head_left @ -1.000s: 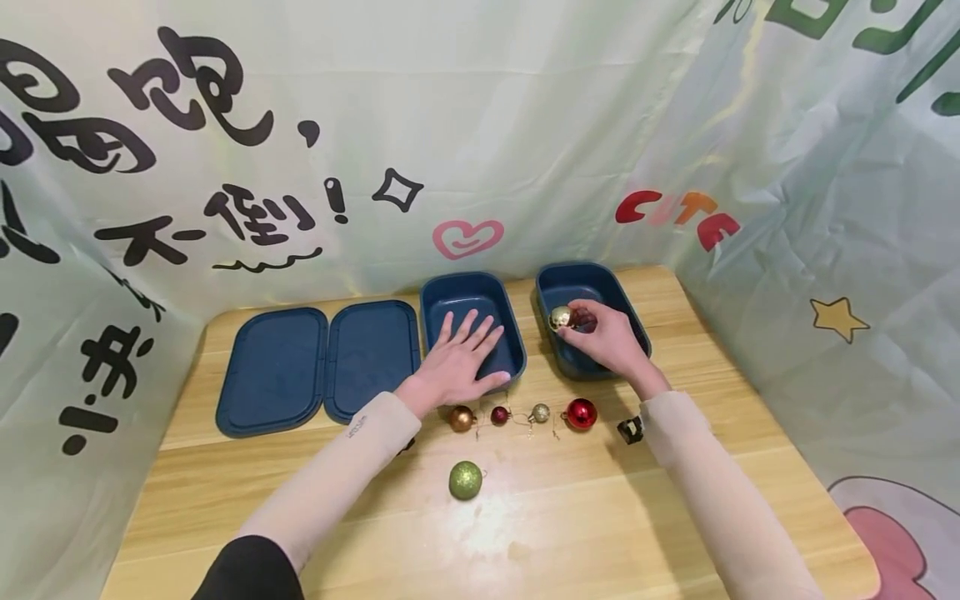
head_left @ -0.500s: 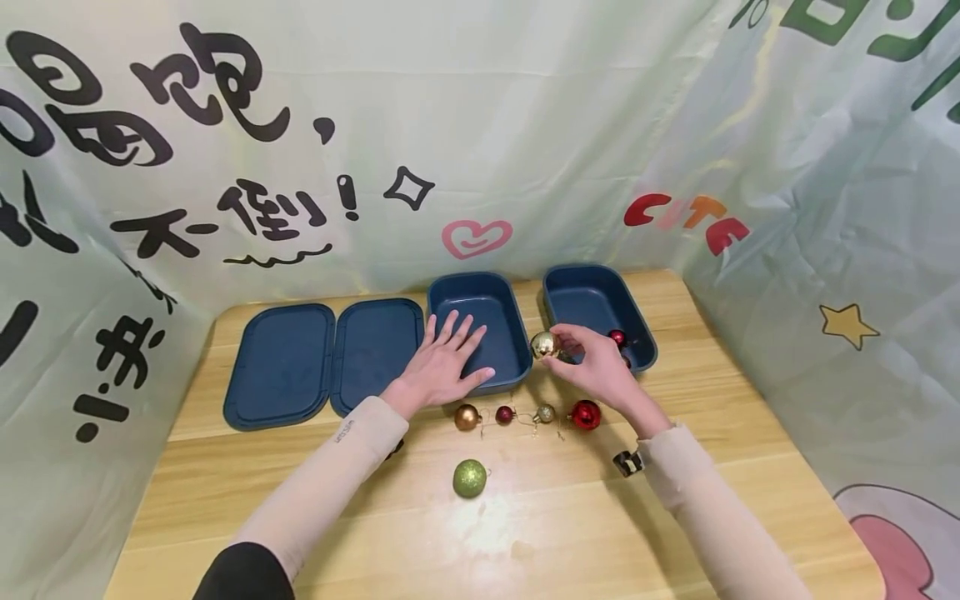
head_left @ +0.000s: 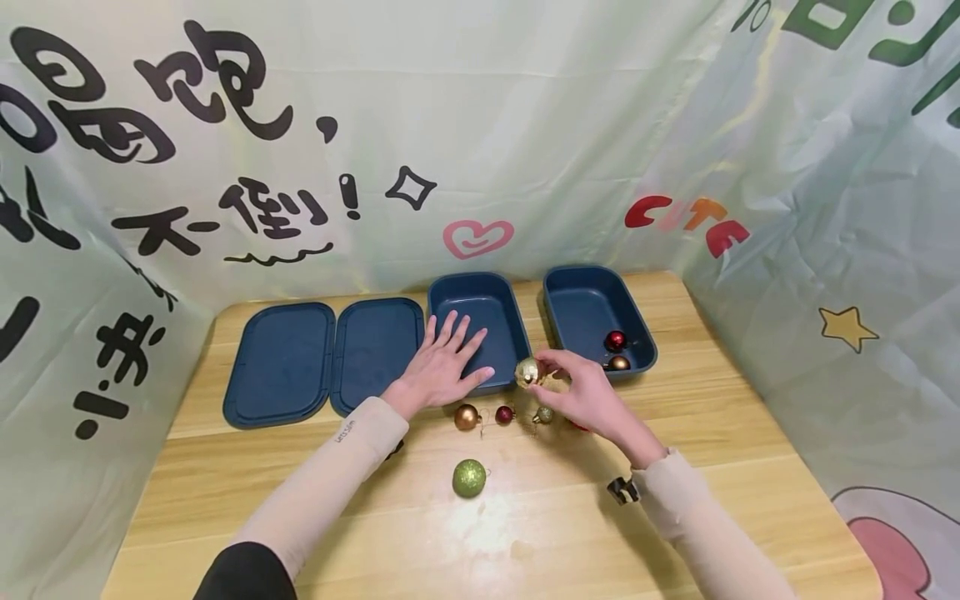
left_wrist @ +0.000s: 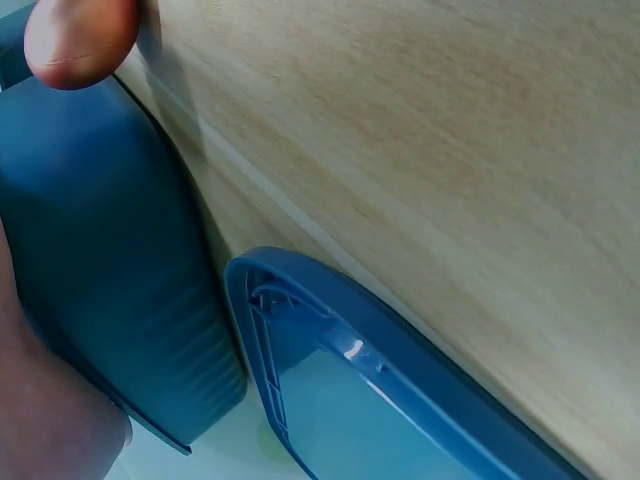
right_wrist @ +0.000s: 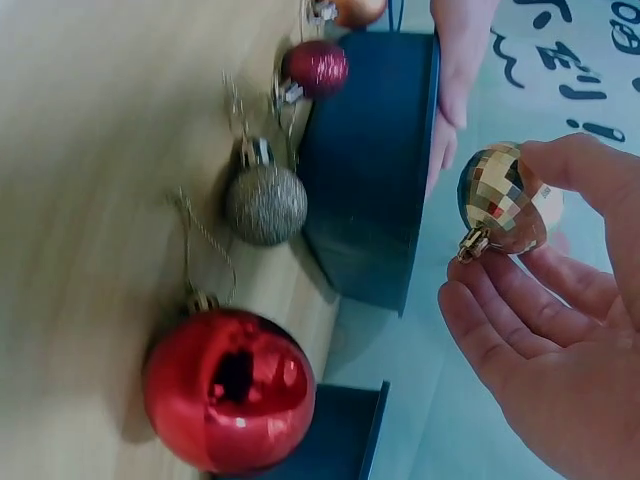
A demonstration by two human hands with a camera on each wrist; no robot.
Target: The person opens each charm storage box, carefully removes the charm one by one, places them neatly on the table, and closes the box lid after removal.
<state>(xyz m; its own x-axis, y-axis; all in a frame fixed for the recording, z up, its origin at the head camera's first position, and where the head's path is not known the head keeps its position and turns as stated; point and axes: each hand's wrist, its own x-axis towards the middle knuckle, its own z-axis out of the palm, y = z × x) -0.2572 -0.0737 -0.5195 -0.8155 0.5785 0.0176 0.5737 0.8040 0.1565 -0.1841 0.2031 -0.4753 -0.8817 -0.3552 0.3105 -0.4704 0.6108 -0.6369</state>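
Note:
My right hand [head_left: 581, 392] pinches a gold, mirror-faceted Christmas bauble [right_wrist: 505, 195] between thumb and fingers, in front of the gap between two navy boxes. My left hand [head_left: 438, 371] lies with fingers spread over the front left part of the left box [head_left: 495, 292]. Below the right hand, a row of baubles lies on the table: a copper one [head_left: 466, 417], a small dark red one [head_left: 505, 415], a small silvery glitter one [right_wrist: 267, 205] and a shiny red one [right_wrist: 230, 390]. The right box [head_left: 585, 300] holds a red bauble [head_left: 616, 340] and a copper-coloured bauble [head_left: 618, 363].
Two flat navy lids [head_left: 279, 362] lie side by side left of the boxes. Nearer the front, a green glitter bauble [head_left: 469, 478] sits on the wooden table [head_left: 420, 542]. A printed cloth [head_left: 540, 167] hangs behind and along both sides.
My right hand has carried the gold bauble out of the right box, leftward and toward me, uncovering the red and copper baubles inside. My left hand stays spread at the left box.

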